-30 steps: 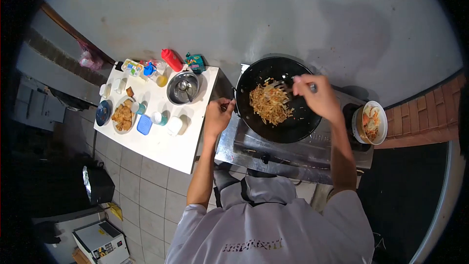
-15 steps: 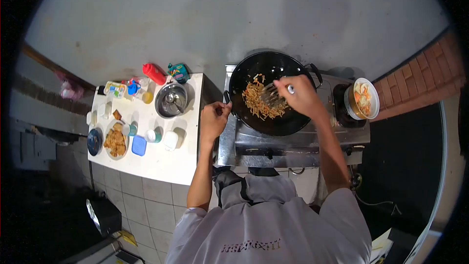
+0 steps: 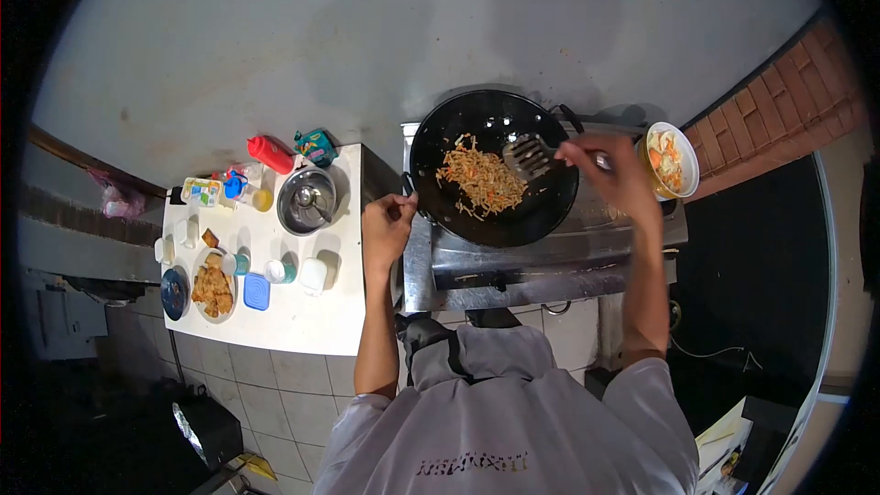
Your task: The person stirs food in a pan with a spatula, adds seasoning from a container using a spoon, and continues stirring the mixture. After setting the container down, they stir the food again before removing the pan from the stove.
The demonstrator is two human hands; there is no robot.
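A black wok (image 3: 545,215) sits on the steel stove, with shredded fried food (image 3: 481,181) heaped left of its middle. My left hand (image 3: 387,227) is closed at the wok's left handle (image 3: 408,184), thumb and fingers pinched on it. In my right hand (image 3: 614,174), over the wok's right rim, is the grip of a slotted spatula (image 3: 527,157). Its metal head hangs inside the wok, just right of the food. A second wok handle (image 3: 569,117) sticks out at the upper right.
Right of the wok stands a white bowl (image 3: 688,165) of cut vegetables. On the left, a white table (image 3: 312,325) bears a steel bowl (image 3: 286,211), a red squeeze bottle (image 3: 269,154), a plate of fried pieces (image 3: 212,291), a blue lid (image 3: 257,292) and several small containers. A wall rises behind the stove (image 3: 458,289).
My right hand has moved right, drawing the spatula from the food toward the wok's right side. The food now lies more spread out. My left hand stays at the handle.
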